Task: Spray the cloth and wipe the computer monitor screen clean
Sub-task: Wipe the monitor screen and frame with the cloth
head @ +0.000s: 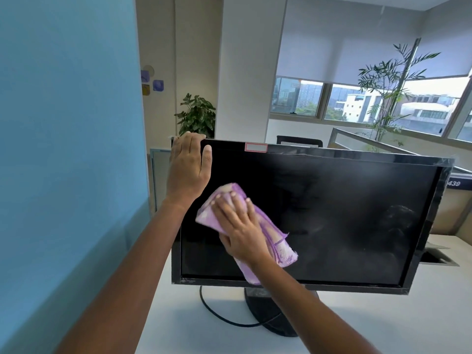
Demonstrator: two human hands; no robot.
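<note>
Pressing a purple cloth [278, 249] flat against the dark screen of the monitor [332, 213] with the right hand [240, 226], left of the screen's middle. Right grip spread wide, fingers straight on the cloth, curled round nothing; part of the cloth bunched above the fingertips, the rest trailing down past the wrist toward the lower bezel. Steadying the monitor at its top left corner with the left hand [187, 169]: grip closed on that corner, fingers laid over the top edge, thumb on the front bezel. Standing on a round black stand [265, 318] on a white surface [383, 315], with a black cable [217, 312] looping out from under the lower bezel. Bearing a small white sticker with a red border [256, 147] on the top bezel. Flanked on the left by a blue partition [63, 123]. Backed by a leafy potted plant [196, 116], a taller thin-leaved plant [390, 93] and windows [357, 103] half covered by blinds, with buildings outside.
</note>
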